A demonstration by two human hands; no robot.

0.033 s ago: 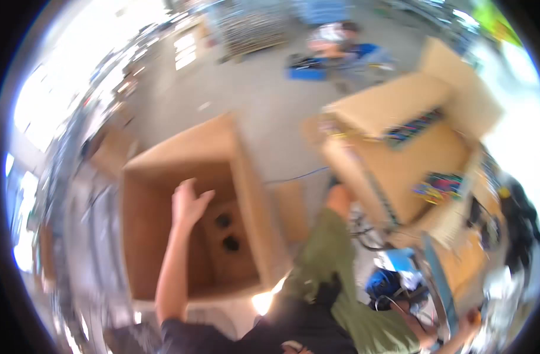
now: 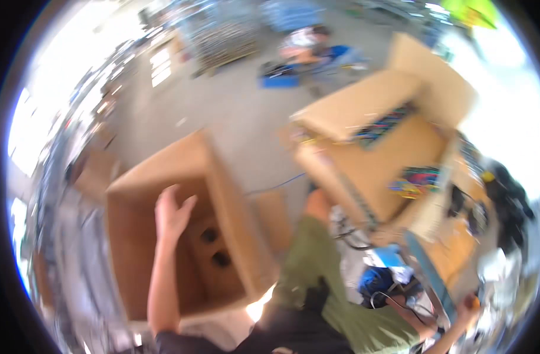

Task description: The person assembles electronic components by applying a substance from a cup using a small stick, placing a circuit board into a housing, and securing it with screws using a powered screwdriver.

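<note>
My left hand (image 2: 172, 213) is raised with its fingers spread over an open brown cardboard box (image 2: 134, 248) on the floor at the left, and it holds nothing. Two small dark things (image 2: 215, 248) lie on the bottom of that box. My right hand (image 2: 469, 304) reaches out at the lower right edge, beside something small and orange. It is blurred and I cannot tell its grip. My leg in green cloth (image 2: 314, 271) lies between the two sides.
A second, larger open cardboard box (image 2: 370, 159) stands at the right with colourful items inside. Cables and a blue thing (image 2: 379, 277) lie below it. Another person (image 2: 305, 47) sits on the grey floor far off. Shelves line the left rim.
</note>
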